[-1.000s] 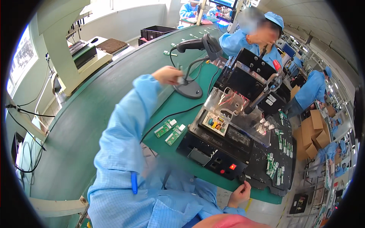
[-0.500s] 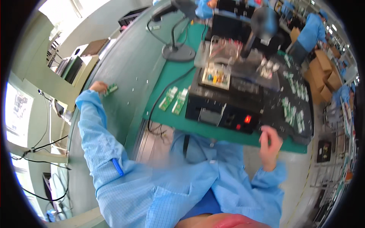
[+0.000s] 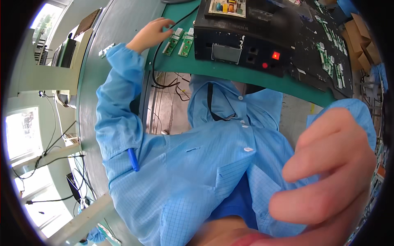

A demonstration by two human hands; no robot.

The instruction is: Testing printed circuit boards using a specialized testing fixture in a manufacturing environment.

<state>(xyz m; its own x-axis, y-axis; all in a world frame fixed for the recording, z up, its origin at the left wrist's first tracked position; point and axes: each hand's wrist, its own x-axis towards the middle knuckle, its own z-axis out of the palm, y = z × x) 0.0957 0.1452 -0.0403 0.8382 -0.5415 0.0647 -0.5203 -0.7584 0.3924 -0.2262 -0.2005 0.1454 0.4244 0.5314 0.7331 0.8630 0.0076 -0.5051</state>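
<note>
My left hand (image 3: 152, 35) reaches over the green bench edge, fingers apart and empty. Its fingertips are beside the nearer of two small green circuit boards (image 3: 172, 42); I cannot tell whether they touch it. The second circuit board (image 3: 186, 44) lies just to the right. Another green board (image 3: 106, 50) rests on the long grey-green surface at the left, partly behind my sleeve. Raised close to the camera, my right hand (image 3: 328, 176) looks large, its fingers loosely bent and spread with nothing visible between them.
A black box (image 3: 246, 35) with a small screen and a lit red switch stands on the green bench, a populated board (image 3: 225, 7) on top. Several circuit boards (image 3: 324, 59) lie on the black mat at right. A black cable (image 3: 155, 61) hangs over the front edge.
My left hand has left the board on the left surface and moved right to the paired boards. My right hand has risen from the bench edge toward the camera. The view has tilted downward.
</note>
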